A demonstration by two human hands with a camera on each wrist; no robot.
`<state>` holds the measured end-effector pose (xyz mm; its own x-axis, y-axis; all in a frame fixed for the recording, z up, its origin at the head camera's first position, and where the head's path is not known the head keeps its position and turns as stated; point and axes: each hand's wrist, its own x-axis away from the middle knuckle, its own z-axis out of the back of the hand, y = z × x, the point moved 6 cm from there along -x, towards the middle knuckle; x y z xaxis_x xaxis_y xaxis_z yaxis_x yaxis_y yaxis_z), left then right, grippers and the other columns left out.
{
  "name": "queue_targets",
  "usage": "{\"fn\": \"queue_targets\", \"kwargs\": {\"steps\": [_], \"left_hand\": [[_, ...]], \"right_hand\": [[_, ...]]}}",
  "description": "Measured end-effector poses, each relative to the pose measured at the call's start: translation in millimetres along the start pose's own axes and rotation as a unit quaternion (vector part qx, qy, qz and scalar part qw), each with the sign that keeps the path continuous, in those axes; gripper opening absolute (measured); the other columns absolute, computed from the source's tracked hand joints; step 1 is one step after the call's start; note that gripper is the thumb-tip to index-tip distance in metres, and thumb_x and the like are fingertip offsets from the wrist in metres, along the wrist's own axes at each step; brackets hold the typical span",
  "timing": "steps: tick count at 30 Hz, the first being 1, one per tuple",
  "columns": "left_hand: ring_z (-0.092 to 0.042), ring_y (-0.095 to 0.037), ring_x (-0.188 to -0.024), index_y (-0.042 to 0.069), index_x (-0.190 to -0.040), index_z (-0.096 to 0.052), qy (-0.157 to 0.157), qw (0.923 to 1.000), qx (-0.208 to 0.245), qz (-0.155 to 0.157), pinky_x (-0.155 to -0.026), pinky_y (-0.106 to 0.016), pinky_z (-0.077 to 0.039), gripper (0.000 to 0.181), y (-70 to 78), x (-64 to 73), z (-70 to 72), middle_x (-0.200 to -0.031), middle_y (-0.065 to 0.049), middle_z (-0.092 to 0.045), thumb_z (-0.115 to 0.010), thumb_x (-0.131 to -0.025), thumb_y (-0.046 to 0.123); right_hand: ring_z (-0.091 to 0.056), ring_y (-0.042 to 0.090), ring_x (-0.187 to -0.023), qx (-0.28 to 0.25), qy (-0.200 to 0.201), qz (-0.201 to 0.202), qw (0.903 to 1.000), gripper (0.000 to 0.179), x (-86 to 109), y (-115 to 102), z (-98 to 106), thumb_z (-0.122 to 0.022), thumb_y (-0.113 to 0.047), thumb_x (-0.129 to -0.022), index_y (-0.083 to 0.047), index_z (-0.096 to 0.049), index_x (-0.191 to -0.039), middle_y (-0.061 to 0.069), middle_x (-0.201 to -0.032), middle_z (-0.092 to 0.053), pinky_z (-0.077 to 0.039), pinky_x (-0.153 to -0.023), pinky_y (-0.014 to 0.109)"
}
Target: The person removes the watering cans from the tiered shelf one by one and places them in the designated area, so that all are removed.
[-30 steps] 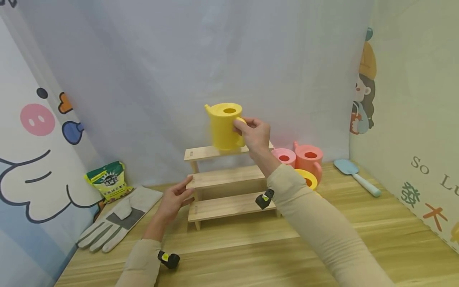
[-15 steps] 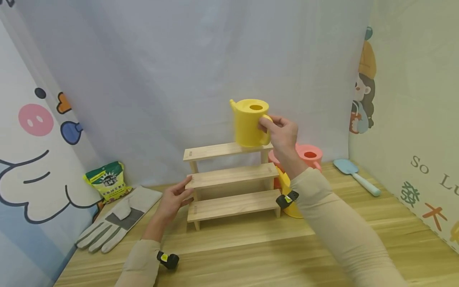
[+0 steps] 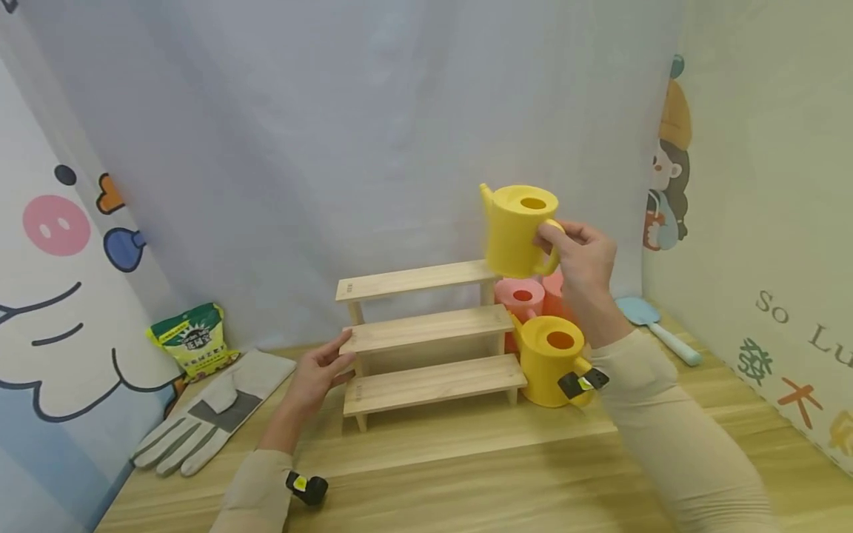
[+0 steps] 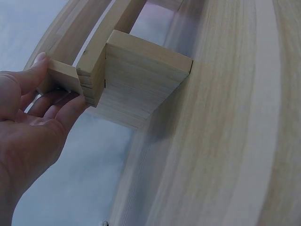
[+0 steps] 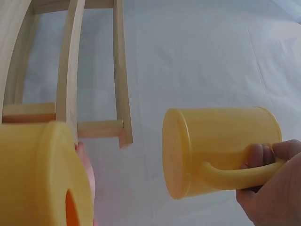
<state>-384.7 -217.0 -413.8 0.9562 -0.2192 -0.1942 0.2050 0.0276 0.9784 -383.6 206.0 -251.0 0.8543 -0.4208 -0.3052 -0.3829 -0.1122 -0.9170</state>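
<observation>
My right hand [image 3: 578, 255] grips the handle of a yellow watering can [image 3: 518, 229], held upright in the air just right of the top step of a three-step wooden rack [image 3: 426, 337]. In the right wrist view the can [image 5: 221, 148] shows its base, and my fingers [image 5: 268, 181] curl round its handle. My left hand [image 3: 318, 368] rests with straight fingers against the left end of the rack's middle step. The left wrist view shows my left fingers [image 4: 56, 106] touching the rack's end [image 4: 117, 70].
A second yellow watering can [image 3: 549, 359] stands on the wooden table [image 3: 466, 474] right of the rack, with a pink pot [image 3: 520, 296] and a pink can behind it. A blue trowel [image 3: 656, 329] lies far right. A grey glove [image 3: 209, 411] and a green bag [image 3: 193, 340] lie left.
My right hand has carried the yellow can from above the top step's middle to the right, past the rack's right end. The left hand has stayed on the rack.
</observation>
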Motion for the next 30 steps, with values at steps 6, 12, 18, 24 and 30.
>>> {"fn": "queue_targets", "kwargs": {"steps": [6,12,18,24,30], "left_hand": [[-0.032,-0.037,-0.142,0.003,-0.155,-0.034,-0.006,1.0,-0.007,0.0,-0.105,-0.048,-0.046,0.058,-0.2,1.1,-0.4,-0.163,-0.016,-0.019,-0.058,-0.103,0.011],[-0.034,-0.036,-0.142,0.004,-0.155,-0.035,-0.004,1.0,-0.007,-0.001,-0.105,-0.048,-0.046,0.058,2.4,1.1,-1.0,-0.162,-0.017,-0.021,-0.058,-0.103,0.011],[-0.032,-0.036,-0.143,0.003,-0.155,-0.034,-0.002,1.0,-0.004,0.002,-0.106,-0.049,-0.045,0.058,1.8,0.7,-0.5,-0.162,-0.018,-0.021,-0.057,-0.103,0.01],[-0.03,-0.036,-0.143,0.001,-0.155,-0.034,0.001,1.0,0.0,0.0,-0.105,-0.05,-0.045,0.057,2.0,0.8,0.1,-0.162,-0.019,-0.02,-0.057,-0.103,0.009],[-0.031,-0.037,-0.143,0.001,-0.155,-0.034,0.0,1.0,0.003,0.002,-0.105,-0.05,-0.045,0.057,1.5,1.0,0.8,-0.162,-0.019,-0.02,-0.057,-0.103,0.008]], "right_hand": [[-0.068,0.017,-0.077,0.005,0.002,-0.008,1.0,0.021,2.3,-0.1,39.6,-0.083,-0.019,-0.083,-0.003,-0.073,-0.094,0.0,-0.078,-0.073,-0.054,-0.072,0.021],[-0.067,0.013,-0.062,-0.014,-0.023,0.015,0.9995,0.014,3.7,0.8,70.2,-0.084,-0.014,-0.082,-0.003,-0.077,-0.087,0.001,-0.072,-0.074,-0.055,-0.062,0.018],[-0.073,0.015,-0.069,-0.071,-0.061,-0.008,0.9955,0.009,4.6,6.7,98.6,-0.081,-0.007,-0.085,-0.001,-0.077,-0.09,0.004,-0.076,-0.075,-0.059,-0.071,0.019],[-0.073,0.017,-0.069,-0.081,-0.089,0.005,0.9928,0.004,5.3,4.3,118.5,-0.077,-0.002,-0.088,0.001,-0.076,-0.086,0.006,-0.077,-0.074,-0.061,-0.072,0.023],[-0.073,0.018,-0.069,-0.074,-0.107,-0.002,0.9916,0.007,6.9,8.3,131.7,-0.076,0.002,-0.087,0.003,-0.075,-0.08,0.007,-0.079,-0.075,-0.061,-0.073,0.024]]}}
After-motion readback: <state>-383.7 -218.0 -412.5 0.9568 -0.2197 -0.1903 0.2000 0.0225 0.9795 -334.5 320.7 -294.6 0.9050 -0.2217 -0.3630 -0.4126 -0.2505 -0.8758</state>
